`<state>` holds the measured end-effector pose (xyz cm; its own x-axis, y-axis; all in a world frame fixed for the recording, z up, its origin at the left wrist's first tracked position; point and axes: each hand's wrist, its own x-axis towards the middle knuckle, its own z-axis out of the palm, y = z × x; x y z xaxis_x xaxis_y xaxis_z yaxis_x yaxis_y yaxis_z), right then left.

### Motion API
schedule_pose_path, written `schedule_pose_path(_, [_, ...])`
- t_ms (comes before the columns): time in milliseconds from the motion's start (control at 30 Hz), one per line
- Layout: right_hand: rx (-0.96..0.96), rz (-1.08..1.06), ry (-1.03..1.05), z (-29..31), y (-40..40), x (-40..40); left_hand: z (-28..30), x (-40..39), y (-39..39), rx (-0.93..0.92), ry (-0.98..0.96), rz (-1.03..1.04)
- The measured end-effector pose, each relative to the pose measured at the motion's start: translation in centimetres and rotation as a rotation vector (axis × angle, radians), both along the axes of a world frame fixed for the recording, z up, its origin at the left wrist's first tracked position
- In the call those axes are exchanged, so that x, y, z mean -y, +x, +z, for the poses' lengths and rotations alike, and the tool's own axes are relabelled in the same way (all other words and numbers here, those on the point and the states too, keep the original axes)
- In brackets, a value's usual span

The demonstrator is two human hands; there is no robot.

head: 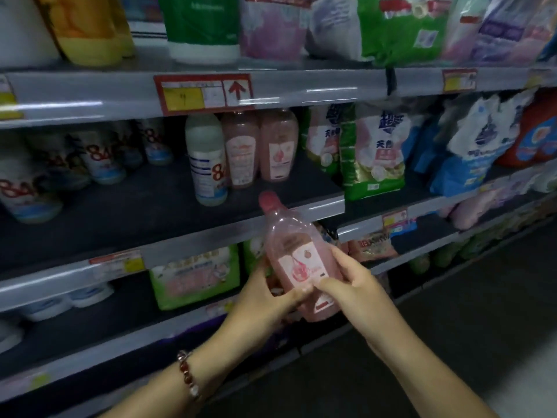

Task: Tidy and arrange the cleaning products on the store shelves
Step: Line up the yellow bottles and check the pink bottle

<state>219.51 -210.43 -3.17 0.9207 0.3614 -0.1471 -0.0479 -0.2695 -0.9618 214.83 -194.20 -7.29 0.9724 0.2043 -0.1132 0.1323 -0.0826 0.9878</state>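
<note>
A pink bottle [297, 254] with a pink cap and a white label is held upright, slightly tilted, in front of the shelves. My left hand [265, 300] grips its lower left side. My right hand [349, 285] grips its lower right side, thumb on the label. On the middle shelf [144, 206] behind it stand two matching pink bottles [259, 149] beside a white "84" bottle [206, 159]. More white "84" bottles [99, 158] stand at the left of that shelf.
Green and white detergent bags [373, 152] and blue bags [470, 152] fill the shelf to the right. Large bags line the top shelf [271, 86]. A green pack [196, 276] and white tubs lie on the lower shelf. Dark floor lies at bottom right.
</note>
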Motion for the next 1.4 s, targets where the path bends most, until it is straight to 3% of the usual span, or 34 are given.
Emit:
schedule_pose_path(200, [0.100,0.177,0.071,-0.4,7.8,1.0,1.7,2.3,5.1,0.052,0.146,0.263])
schedule_pose_path(367, [0.279,0.302,0.099,-0.1,13.7,-0.2,3.2,3.3,9.3,0.214,0.193,0.444])
schedule_pose_path(500, [0.365,0.289,0.137,0.4,16.9,-2.0,3.6,2.9,12.6,0.344,0.286,0.563])
schedule_pose_path(633, [0.329,0.242,0.230,-0.2,19.2,-3.6,3.6,2.6,15.4,0.393,0.439,0.672])
schedule_pose_path(800, [0.357,0.236,0.221,-0.9,20.5,-4.2,2.7,2.6,17.1,0.337,0.556,0.731])
schedule_pose_path(1133, [0.275,0.306,0.090,0.0,21.6,-5.3,2.0,1.9,17.8,0.335,0.578,0.756])
schedule_pose_path(1400, [0.300,0.418,-0.088,1.9,19.7,-3.8,3.2,3.7,15.7,-0.004,0.809,0.673])
